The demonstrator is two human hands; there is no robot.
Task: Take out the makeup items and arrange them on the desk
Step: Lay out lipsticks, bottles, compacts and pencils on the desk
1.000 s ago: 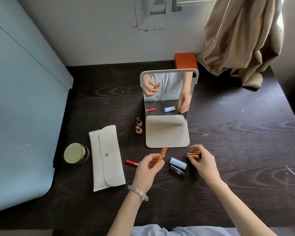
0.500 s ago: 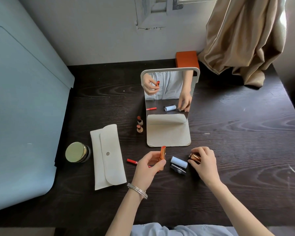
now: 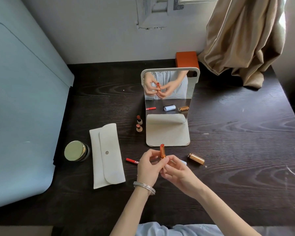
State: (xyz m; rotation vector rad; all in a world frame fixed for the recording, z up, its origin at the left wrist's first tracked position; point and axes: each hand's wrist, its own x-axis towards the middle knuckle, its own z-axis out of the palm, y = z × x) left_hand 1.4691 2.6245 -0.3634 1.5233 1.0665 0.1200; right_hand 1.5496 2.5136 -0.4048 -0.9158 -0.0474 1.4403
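An open orange-gold lipstick [image 3: 162, 150] stands upright between both hands in front of the mirror. My left hand [image 3: 147, 169] grips its barrel. My right hand [image 3: 179, 174] pinches its base from the right. Its gold cap [image 3: 196, 158] lies on the dark desk [image 3: 237, 150] to the right, apart from my hands. A red lip pencil [image 3: 131, 161] lies left of my left hand. A pale blue tube [image 3: 183, 162] is mostly hidden behind my right hand. Two small uncapped lipsticks [image 3: 139, 124] stand left of the mirror. The white pouch [image 3: 107, 155] lies closed at the left.
A standing mirror [image 3: 168, 106] on a white base faces me mid-desk. A round gold-lidded jar [image 3: 76, 151] sits left of the pouch. An orange box [image 3: 187, 59] stands behind the mirror, a beige curtain [image 3: 242, 40] drapes at the back right, and a blue sheet [image 3: 20, 116] covers the left.
My right hand laid the gold cap on the desk and moved left to the lipstick's base. My left hand kept the lipstick upright.
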